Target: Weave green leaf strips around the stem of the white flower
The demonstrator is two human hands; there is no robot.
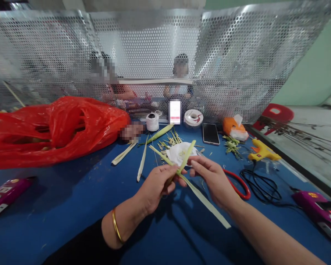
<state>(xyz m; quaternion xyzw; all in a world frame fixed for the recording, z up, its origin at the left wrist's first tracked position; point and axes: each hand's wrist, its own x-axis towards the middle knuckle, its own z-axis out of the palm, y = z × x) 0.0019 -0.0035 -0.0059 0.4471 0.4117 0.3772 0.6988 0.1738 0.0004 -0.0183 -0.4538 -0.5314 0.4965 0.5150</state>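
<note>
My left hand (161, 180), wearing a gold bangle (116, 225), pinches crossed pale green leaf strips that look like corn husk. One strip (188, 154) stands up from the crossing; a long strip (206, 201) trails down to the right. My right hand (208, 173) is just right of the upright strip, thumb and fingers drawn together; what they grip, if anything, is hidden. Just beyond the hands lies a crumpled white tissue (179, 152) among cut leaf scraps (173, 138). Part of a red curved handle (241, 193) shows beside my right forearm.
A red plastic bag (57, 129) covers the left. Toward the back are a thread spool (152, 122), ribbon reel (193, 117), phone (211, 133) and tissue pack (234, 128). A yellow glue gun (263, 150) and its black cable lie right. Behind a perforated metal screen (154, 48) sit two people.
</note>
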